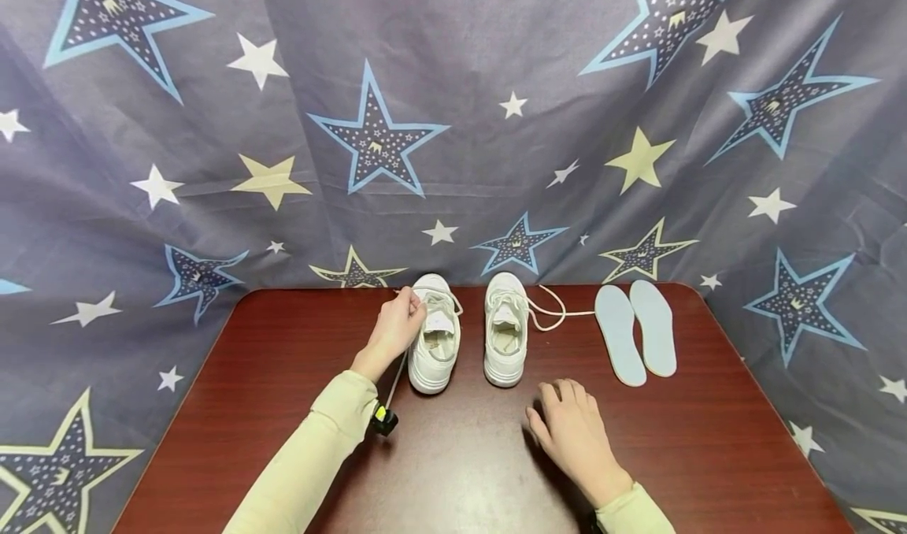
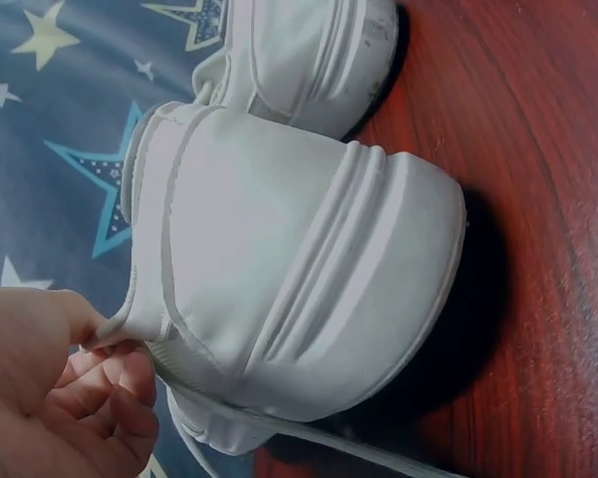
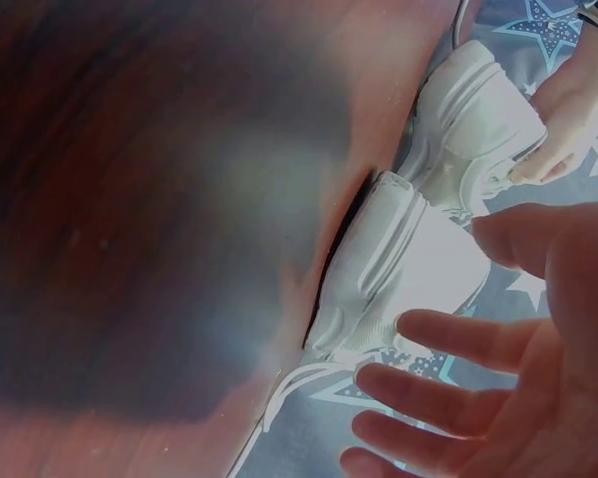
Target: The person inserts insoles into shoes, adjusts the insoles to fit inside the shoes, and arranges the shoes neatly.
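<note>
Two white sneakers stand side by side at the back of the table, heels toward me. With thumb and curled fingers my left hand (image 1: 400, 320) pinches the upper edge of the left sneaker (image 1: 434, 361), beside its lacing, as the left wrist view shows close up. A white shoelace (image 2: 324, 438) trails from there past the sole. My right hand (image 1: 570, 422) hovers near the table in front of the right sneaker (image 1: 505, 365), fingers spread and loosely bent, holding nothing. In the right wrist view its fingers (image 3: 468, 344) overlap that sneaker.
A pair of pale blue insoles (image 1: 653, 325) lies at the back right of the dark red table (image 1: 269, 384). From the right sneaker a loose lace (image 1: 549, 313) loops toward them. Behind the table hangs a grey star-patterned curtain (image 1: 468, 187).
</note>
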A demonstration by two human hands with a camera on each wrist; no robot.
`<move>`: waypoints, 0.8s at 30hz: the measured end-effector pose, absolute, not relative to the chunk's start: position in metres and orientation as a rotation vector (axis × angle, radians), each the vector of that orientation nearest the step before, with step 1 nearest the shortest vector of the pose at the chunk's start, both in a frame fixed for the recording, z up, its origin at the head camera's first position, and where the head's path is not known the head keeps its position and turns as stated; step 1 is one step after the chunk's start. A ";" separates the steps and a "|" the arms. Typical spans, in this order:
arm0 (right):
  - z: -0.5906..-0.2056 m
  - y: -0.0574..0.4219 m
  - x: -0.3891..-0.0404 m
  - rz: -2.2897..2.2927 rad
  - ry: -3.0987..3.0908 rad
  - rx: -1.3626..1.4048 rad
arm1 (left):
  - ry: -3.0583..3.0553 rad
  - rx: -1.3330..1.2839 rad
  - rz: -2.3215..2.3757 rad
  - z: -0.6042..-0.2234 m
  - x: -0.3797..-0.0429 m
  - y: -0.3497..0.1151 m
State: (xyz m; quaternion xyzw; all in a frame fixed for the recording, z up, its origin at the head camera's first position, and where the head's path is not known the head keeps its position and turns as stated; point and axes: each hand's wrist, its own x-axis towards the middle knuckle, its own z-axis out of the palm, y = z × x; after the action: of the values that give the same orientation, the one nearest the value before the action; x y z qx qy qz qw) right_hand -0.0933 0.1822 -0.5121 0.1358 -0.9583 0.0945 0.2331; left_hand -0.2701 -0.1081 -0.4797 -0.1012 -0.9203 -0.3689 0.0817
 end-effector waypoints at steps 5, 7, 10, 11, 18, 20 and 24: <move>-0.513 0.183 -0.095 0.276 -2.628 0.386 | -2.760 -0.309 -1.126 -0.476 -0.265 -0.108; -0.513 0.183 -0.095 0.279 -2.630 0.388 | -2.763 -0.306 -1.130 -0.473 -0.262 -0.109; -0.511 0.184 -0.094 0.273 -2.638 0.369 | -2.755 -0.302 -1.149 -0.467 -0.257 -0.110; -0.511 0.185 -0.094 0.275 -2.643 0.356 | -2.756 -0.300 -1.152 -0.466 -0.255 -0.111; -0.510 0.189 -0.093 0.299 -2.671 0.292 | -2.760 -0.290 -1.154 -0.460 -0.241 -0.117; -0.510 0.192 -0.094 0.302 -2.676 0.279 | -2.757 -0.292 -1.158 -0.458 -0.237 -0.118; -0.510 0.199 -0.097 0.293 -2.650 0.257 | -2.764 -0.295 -1.164 -0.456 -0.230 -0.120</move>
State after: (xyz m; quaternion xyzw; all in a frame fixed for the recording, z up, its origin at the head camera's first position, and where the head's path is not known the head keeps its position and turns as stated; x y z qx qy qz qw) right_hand -0.0966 0.1988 -0.5100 0.0936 -0.9629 0.1064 0.2296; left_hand -0.2299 -0.1204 -0.4556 -0.0978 -0.9154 -0.3853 0.0640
